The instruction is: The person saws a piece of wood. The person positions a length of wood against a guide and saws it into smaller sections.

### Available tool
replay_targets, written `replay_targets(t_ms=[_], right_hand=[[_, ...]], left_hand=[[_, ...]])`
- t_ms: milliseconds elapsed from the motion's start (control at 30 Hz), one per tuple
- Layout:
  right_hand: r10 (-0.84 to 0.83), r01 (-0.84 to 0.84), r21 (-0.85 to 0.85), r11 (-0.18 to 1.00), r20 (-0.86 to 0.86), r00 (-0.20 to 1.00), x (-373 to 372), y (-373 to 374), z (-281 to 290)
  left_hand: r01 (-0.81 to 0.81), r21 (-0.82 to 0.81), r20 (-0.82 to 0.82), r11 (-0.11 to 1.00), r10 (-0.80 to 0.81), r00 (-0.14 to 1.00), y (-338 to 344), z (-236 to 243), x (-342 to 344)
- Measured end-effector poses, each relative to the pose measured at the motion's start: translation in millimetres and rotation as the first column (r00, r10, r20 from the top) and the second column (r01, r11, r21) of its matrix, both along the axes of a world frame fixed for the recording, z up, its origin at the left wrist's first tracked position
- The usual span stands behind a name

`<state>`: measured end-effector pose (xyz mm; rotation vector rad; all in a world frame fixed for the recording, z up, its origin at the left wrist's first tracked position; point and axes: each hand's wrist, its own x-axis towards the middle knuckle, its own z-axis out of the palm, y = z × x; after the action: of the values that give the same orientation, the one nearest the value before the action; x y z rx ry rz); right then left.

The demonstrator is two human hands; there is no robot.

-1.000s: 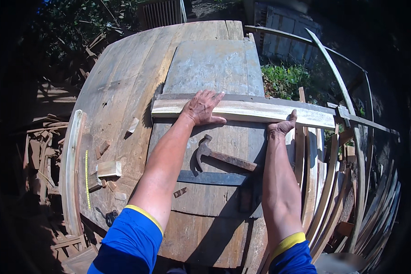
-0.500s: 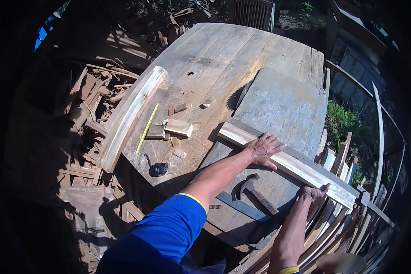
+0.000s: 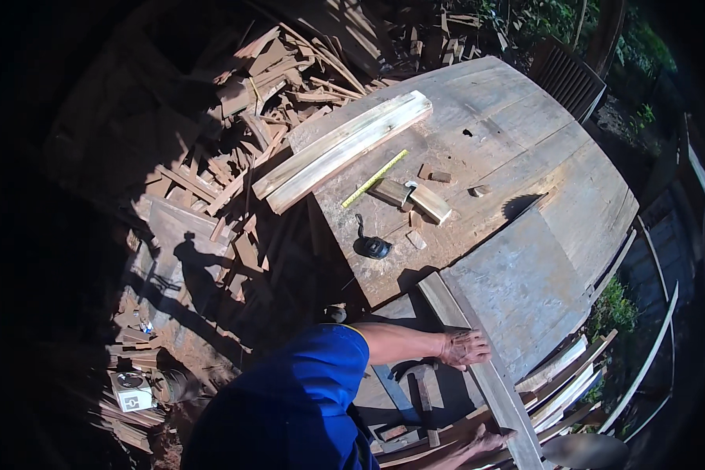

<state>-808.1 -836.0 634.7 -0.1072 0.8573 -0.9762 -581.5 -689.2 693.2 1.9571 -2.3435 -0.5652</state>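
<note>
A long wooden board (image 3: 442, 300) lies slantwise over the near right part of the worktable, alongside a grey strip (image 3: 489, 376). My left hand (image 3: 464, 349) is closed over the board at its middle, fingers bent across the top. Nearer to me, my right hand (image 3: 484, 443) grips the board by its lower stretch, thumb on top; most of its fingers are hidden. Left of the board, a hammer (image 3: 425, 395) rests partly in shadow. The toothed edge of a circular saw blade (image 3: 519, 205) shows beside the grey metal plate (image 3: 517, 290), beyond the board's far end.
Two pale planks (image 3: 345, 153) lie along the worktable's (image 3: 525, 110) left edge. A black tape measure (image 3: 374, 247), its yellow blade (image 3: 374, 178) and small wood blocks (image 3: 431, 202) sit nearby. Scrap wood (image 3: 274, 86) is heaped at left; long strips (image 3: 564, 376) stand at right.
My view has swung left, so the table appears shifted and turned. The board now points more steeply toward me, with both hands still on it. My left fingers look more bent.
</note>
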Motion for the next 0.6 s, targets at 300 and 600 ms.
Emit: replay_targets(t_ms=[300, 600], right_hand=[[-0.276, -0.154, -0.575, 0.803, -0.589, 0.76, 100.0, 21.1, 237.7], [-0.128, -0.953, -0.292, 0.076, -0.951, 0.281, 115.3, 6.1, 151.4]], left_hand=[[-0.628, -0.514, -0.477, 0.585, 0.413, 0.776, -18.8, 141.4, -78.9], [-0.56, -0.486, -0.407, 0.671, 0.393, 0.824, 95.4, 107.5, -17.2]])
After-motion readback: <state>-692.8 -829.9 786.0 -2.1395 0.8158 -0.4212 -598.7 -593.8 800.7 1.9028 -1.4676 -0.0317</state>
